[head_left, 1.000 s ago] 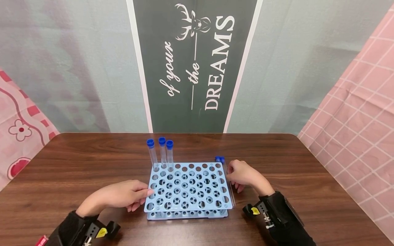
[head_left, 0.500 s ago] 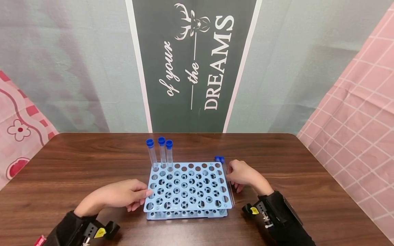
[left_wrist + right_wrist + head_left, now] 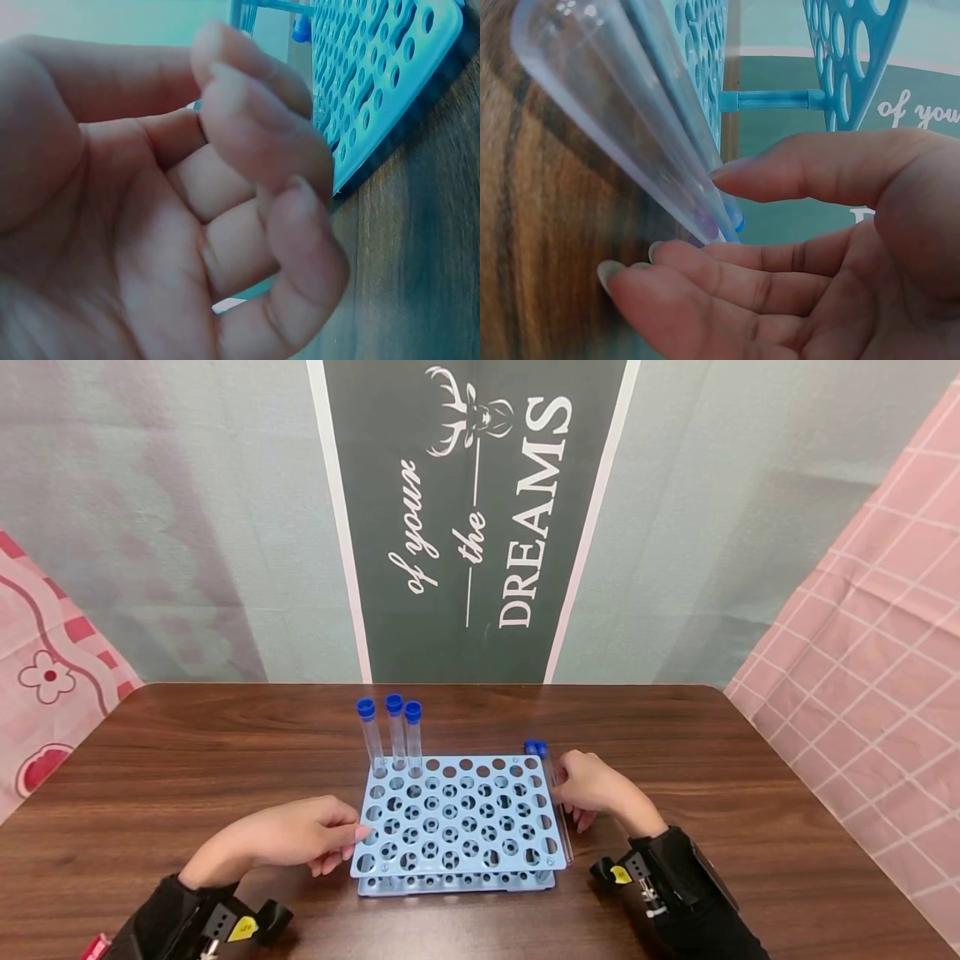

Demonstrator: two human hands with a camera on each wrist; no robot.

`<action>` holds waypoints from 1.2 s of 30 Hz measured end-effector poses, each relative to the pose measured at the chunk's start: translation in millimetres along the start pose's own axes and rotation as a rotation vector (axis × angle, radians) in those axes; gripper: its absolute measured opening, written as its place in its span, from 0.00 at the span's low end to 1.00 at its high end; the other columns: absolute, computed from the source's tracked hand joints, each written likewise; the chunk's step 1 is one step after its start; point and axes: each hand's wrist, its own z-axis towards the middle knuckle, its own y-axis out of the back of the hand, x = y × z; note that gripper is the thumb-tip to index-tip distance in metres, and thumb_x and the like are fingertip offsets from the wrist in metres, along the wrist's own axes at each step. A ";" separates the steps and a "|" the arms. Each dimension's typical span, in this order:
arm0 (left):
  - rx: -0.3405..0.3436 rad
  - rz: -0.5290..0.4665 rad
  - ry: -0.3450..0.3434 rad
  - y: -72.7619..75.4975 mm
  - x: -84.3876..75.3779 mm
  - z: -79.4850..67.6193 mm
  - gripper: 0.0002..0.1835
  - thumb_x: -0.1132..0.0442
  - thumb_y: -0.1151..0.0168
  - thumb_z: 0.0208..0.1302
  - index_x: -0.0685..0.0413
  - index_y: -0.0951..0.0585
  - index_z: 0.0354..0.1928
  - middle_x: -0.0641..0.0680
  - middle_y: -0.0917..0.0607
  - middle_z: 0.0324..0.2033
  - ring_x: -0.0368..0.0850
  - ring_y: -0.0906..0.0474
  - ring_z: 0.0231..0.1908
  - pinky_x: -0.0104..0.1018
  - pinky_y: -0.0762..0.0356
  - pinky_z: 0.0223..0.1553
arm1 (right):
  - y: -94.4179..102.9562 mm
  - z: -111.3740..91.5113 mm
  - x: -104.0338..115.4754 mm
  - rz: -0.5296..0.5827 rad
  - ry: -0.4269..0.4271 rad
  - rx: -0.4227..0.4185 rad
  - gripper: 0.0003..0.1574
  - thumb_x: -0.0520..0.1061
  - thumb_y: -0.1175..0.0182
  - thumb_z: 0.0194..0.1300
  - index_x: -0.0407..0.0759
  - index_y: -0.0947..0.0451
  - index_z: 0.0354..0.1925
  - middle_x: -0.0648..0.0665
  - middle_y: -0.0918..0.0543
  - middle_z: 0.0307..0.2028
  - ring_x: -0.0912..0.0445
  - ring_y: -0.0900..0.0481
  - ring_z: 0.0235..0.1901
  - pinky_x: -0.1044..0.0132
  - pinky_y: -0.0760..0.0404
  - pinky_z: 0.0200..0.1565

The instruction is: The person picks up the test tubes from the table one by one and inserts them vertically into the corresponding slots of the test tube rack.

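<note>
A light blue test tube rack [image 3: 459,814] stands on the table, with three clear, blue-capped test tubes [image 3: 396,739] upright in its far left holes. At the rack's left edge, my left hand [image 3: 303,833] grips the upper plate between thumb and finger, the other fingers curled below. In the left wrist view, these fingers [image 3: 292,240] partly hide the rack. Two more capped test tubes [image 3: 615,97] lie on the table along the rack's right side. My right hand [image 3: 592,785] holds one there, its thumb against it and the fingers on the other side; the exact contact is partly hidden.
The brown wooden table [image 3: 720,777] reaches back to a grey-green curtain [image 3: 457,652] printed with white lettering. Pink patterned cloths hang at both sides. A dark wrist mount with a small camera is strapped to each forearm.
</note>
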 end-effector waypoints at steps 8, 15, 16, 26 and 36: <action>-0.016 0.018 0.002 -0.7 -1.1 0.3 0.18 0.63 0.53 0.67 0.64 0.29 0.19 0.46 0.30 0.13 0.38 0.34 0.14 0.27 0.35 0.16 | -0.4 0.1 -0.7 0.016 -0.005 0.007 0.11 0.36 0.41 0.53 0.36 0.32 0.19 0.41 0.26 0.13 0.53 0.27 0.10 0.64 0.23 0.13; -0.017 0.018 0.007 -0.2 -1.3 0.3 0.18 0.62 0.53 0.67 0.63 0.29 0.20 0.47 0.30 0.13 0.38 0.33 0.14 0.26 0.35 0.17 | 0.3 0.9 -1.5 0.037 -0.016 0.017 0.12 0.36 0.41 0.54 0.35 0.31 0.19 0.40 0.25 0.13 0.53 0.27 0.10 0.64 0.22 0.13; -0.017 0.016 0.008 -0.1 -1.0 0.4 0.18 0.62 0.53 0.67 0.63 0.29 0.20 0.47 0.30 0.13 0.38 0.33 0.14 0.26 0.35 0.17 | 0.2 1.0 -1.5 0.037 -0.018 0.017 0.12 0.36 0.41 0.54 0.35 0.32 0.19 0.40 0.25 0.13 0.53 0.27 0.10 0.64 0.22 0.13; -0.016 0.001 0.021 -0.4 1.6 1.4 0.17 0.62 0.54 0.68 0.62 0.29 0.20 0.47 0.30 0.13 0.39 0.33 0.15 0.27 0.34 0.17 | -0.9 1.8 -1.7 0.026 -0.030 0.010 0.12 0.36 0.41 0.54 0.36 0.31 0.18 0.41 0.26 0.12 0.53 0.27 0.09 0.64 0.22 0.13; -0.022 0.023 0.021 -0.9 0.4 1.7 0.17 0.62 0.53 0.67 0.61 0.29 0.20 0.47 0.29 0.13 0.39 0.33 0.15 0.28 0.33 0.17 | -1.6 2.2 -1.1 0.012 -0.049 0.009 0.12 0.35 0.42 0.53 0.36 0.32 0.18 0.42 0.26 0.11 0.53 0.26 0.09 0.64 0.23 0.13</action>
